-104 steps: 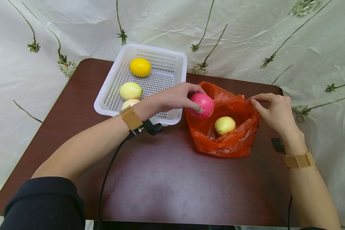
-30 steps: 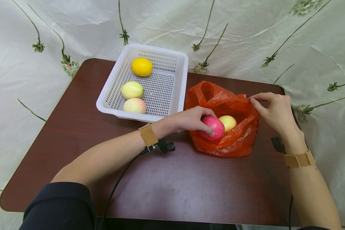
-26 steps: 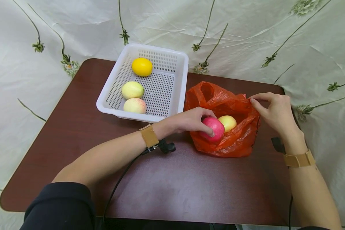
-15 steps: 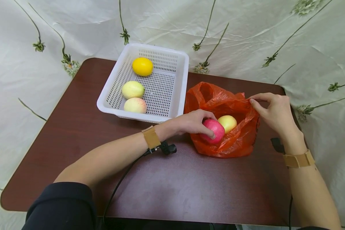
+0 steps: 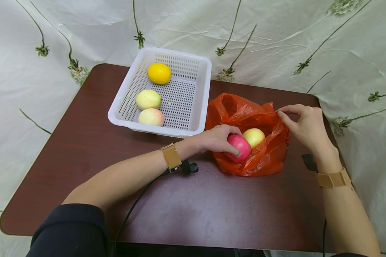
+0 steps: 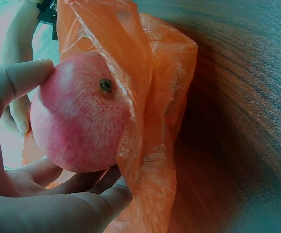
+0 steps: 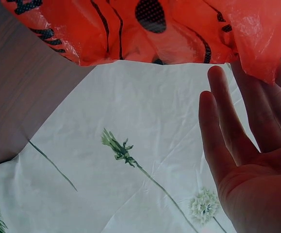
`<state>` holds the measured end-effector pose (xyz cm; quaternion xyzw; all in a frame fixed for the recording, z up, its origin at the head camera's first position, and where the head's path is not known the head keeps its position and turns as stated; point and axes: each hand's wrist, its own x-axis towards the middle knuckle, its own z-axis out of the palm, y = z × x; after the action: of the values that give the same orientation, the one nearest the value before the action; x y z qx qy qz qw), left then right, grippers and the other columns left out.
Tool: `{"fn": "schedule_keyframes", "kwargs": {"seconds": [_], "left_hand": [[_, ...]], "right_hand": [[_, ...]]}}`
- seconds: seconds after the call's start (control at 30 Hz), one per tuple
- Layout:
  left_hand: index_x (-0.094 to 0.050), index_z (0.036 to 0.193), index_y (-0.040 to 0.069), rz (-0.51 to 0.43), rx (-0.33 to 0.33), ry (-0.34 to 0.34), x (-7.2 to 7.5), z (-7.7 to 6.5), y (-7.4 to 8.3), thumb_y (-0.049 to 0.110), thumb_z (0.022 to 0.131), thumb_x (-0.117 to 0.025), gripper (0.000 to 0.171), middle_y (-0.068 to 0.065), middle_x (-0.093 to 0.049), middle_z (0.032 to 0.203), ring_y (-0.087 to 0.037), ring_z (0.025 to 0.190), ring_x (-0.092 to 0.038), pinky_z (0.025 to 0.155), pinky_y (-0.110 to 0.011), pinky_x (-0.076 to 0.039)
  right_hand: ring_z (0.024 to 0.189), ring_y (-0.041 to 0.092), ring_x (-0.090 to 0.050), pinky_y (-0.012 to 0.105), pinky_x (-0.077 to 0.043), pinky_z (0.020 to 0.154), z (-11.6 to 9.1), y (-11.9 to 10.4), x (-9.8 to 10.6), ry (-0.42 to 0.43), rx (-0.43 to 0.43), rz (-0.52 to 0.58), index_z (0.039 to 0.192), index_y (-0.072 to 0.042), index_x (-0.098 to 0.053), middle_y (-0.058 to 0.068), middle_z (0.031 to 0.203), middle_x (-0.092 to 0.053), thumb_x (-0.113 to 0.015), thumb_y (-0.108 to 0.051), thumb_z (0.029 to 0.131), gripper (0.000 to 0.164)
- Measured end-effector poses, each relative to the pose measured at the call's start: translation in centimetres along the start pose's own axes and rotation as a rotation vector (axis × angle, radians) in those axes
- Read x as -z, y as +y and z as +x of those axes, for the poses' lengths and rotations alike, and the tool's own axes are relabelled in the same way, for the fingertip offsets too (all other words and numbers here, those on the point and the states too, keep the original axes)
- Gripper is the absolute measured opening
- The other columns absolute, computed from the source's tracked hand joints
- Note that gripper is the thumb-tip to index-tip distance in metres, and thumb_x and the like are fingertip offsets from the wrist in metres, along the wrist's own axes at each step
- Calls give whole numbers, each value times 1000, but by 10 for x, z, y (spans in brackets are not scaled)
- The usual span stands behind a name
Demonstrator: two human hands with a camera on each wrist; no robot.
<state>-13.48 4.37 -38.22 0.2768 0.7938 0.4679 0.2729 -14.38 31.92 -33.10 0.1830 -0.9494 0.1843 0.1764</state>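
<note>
My left hand (image 5: 220, 138) holds a round pink-red fruit (image 5: 239, 147) in the mouth of a red plastic bag (image 5: 260, 164), at its near left side. In the left wrist view, thumb and fingers curl around the fruit (image 6: 82, 116), whose dark stem spot shows, and the bag's edge (image 6: 130, 92) covers part of its side. A pale yellow fruit (image 5: 253, 138) lies in the bag beside it. My right hand (image 5: 305, 125) pinches the bag's right rim between thumb and forefinger; its other fingers are extended in the right wrist view.
Left of the bag stands a white perforated plastic basket (image 5: 196, 96). Inside are a bright yellow lemon-like fruit (image 5: 159, 73), a yellow-green fruit (image 5: 148, 99) and a blushed peach (image 5: 151, 117). Everything sits on a dark brown table (image 5: 193, 207) before a flower-printed cloth (image 5: 276, 46).
Since the earliest frame my left hand has brought the pink-red fruit from above the bag's left rim down into its near left side. My right hand keeps its pinch, nearly still.
</note>
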Motion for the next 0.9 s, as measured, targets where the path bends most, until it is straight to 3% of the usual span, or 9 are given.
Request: {"fn": "schedule_keyframes", "kwargs": {"seconds": [0.4, 0.7, 0.9], "left_hand": [[-62, 106, 21, 91, 0, 30, -6, 2, -5, 26, 70, -82, 42, 5, -62, 99, -12, 89, -60, 76, -23, -51], [-62, 107, 19, 161, -1, 20, -10, 3, -9, 28, 71, -82, 42, 5, -62, 100, -12, 90, -59, 77, -22, -50], [-61, 111, 18, 178, 6, 5, -11, 4, -8, 30, 72, -80, 45, 3, -61, 103, -13, 92, -58, 77, -21, -50]], "right_hand": [[64, 17, -53, 25, -31, 51, 0, -1, -2, 3, 4, 14, 99, -13, -76, 7, 93, -73, -65, -23, 90, 17], [71, 21, -59, 23, -33, 53, 0, -1, -4, -2, -2, 18, 98, -14, -76, 7, 93, -73, -65, -24, 90, 17], [67, 18, -56, 25, -30, 51, -1, -1, -5, 1, 3, 15, 98, -14, -76, 7, 93, -73, -66, -23, 90, 16]]}}
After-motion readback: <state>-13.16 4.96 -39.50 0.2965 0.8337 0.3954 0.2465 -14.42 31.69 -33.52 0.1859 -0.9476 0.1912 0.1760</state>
